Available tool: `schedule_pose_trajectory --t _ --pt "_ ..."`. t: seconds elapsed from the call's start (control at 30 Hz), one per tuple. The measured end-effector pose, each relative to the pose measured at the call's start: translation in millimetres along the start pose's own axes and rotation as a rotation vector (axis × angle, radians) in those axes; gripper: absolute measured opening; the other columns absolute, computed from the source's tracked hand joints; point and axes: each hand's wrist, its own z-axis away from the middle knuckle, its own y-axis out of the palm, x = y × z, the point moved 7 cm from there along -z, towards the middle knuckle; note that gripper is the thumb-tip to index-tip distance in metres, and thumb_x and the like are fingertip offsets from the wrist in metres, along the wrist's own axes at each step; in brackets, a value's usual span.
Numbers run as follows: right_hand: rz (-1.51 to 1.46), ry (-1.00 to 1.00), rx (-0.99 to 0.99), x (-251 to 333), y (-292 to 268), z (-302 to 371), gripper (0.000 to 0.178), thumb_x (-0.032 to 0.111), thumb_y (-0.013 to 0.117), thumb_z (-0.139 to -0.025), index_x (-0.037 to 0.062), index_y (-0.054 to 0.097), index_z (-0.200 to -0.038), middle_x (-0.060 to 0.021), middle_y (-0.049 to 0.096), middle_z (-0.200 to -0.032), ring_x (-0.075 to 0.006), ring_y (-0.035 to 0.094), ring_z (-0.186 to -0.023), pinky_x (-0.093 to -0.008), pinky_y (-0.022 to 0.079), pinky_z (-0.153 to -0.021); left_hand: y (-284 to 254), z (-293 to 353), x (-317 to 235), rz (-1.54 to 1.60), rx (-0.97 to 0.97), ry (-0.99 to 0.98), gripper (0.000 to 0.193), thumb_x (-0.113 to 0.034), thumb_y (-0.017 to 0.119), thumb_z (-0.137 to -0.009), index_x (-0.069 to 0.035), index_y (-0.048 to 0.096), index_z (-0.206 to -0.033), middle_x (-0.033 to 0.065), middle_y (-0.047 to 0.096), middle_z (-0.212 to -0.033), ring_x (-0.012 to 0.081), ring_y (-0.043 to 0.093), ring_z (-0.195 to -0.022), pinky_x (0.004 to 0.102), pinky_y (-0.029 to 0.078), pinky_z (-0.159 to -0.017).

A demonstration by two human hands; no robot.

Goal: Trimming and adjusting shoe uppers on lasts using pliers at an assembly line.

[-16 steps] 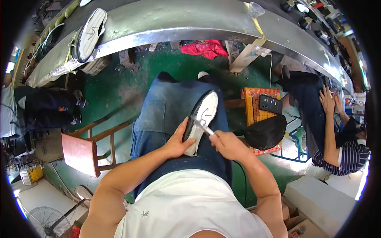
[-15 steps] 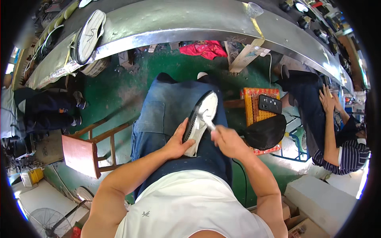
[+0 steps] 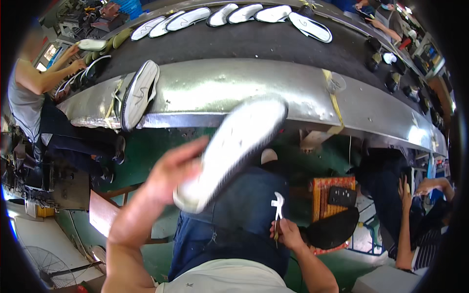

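My left hand (image 3: 172,170) is closed around the heel end of a shoe (image 3: 239,141). Its long white face is turned up, with a dark stitched-looking rim, and motion smears it. The shoe is raised above my lap, its far end over the near edge of the metal bench (image 3: 210,90). Low over my right thigh, my right hand (image 3: 289,233) grips a hammer (image 3: 279,205), its pale metal head pointing away from me. A similar white-faced shoe (image 3: 139,95) lies on the bench edge to the left.
A row of white-faced shoes (image 3: 188,18) lies across the dark belt (image 3: 220,46). At left a person (image 3: 31,80) handles another shoe; at right sits a co-worker (image 3: 405,195). Beside my right leg stands a stool holding a phone (image 3: 342,196) and a black cloth-like item (image 3: 333,228).
The shoe has left my lap, lifted forward and up in my left hand. My right hand has drawn the hammer back from it, lower and nearer my body. The view has tilted toward the bench.
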Motion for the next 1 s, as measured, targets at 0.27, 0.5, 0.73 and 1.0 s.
schedule_pose_trajectory --t 0.27,0.5,0.73,1.0 --pt "-0.064 0.167 0.037 34.6 -5.8 -28.2 0.053 0.043 0.038 -0.111 -0.0043 0.06 -0.119 -0.0141 0.07 -0.098 -0.0229 0.071 -0.081 -0.0332 0.055 -0.07 -15.2 -343.6 -166.6 -1.767 -0.296 0.38 0.047 -0.017 0.065 -0.091 0.0 0.061 -0.135 0.0115 0.07 -0.125 0.0341 0.066 -0.115 0.0466 0.049 -0.101" --pt "-0.024 0.103 0.03 49.9 -18.3 -37.0 0.061 0.053 0.038 -0.108 -0.0037 0.06 -0.118 -0.0139 0.071 -0.093 -0.0242 0.073 -0.078 -0.0269 0.049 -0.052 -92.9 -386.7 -118.4 -2.42 0.124 0.253 0.034 -0.011 0.059 -0.085 -0.009 0.07 -0.117 0.0094 0.067 -0.128 0.0345 0.063 -0.12 0.0529 0.046 -0.104" --pt "0.016 0.132 0.093 56.4 -17.1 -50.7 0.059 0.049 0.033 -0.11 -0.0034 0.059 -0.116 -0.0137 0.071 -0.092 -0.0231 0.074 -0.074 -0.0252 0.045 -0.045 -333.7 -189.6 -227.1 -1.616 -0.824 -0.369 0.072 -0.049 0.075 -0.087 -0.004 0.056 -0.14 0.0186 0.066 -0.128 0.0319 0.063 -0.118 0.0472 0.048 -0.104" --pt "0.0 0.053 0.018 13.5 -3.7 -21.2 0.061 0.056 0.041 -0.106 -0.001 0.06 -0.115 -0.0131 0.07 -0.09 -0.0244 0.073 -0.073 -0.0302 0.05 -0.051 -164.0 -104.7 -163.2 -0.482 -0.047 0.095 0.068 -0.035 0.073 -0.094 -0.002 0.048 -0.148 0.0086 0.07 -0.116 0.0176 0.07 -0.098 0.0323 0.057 -0.088"
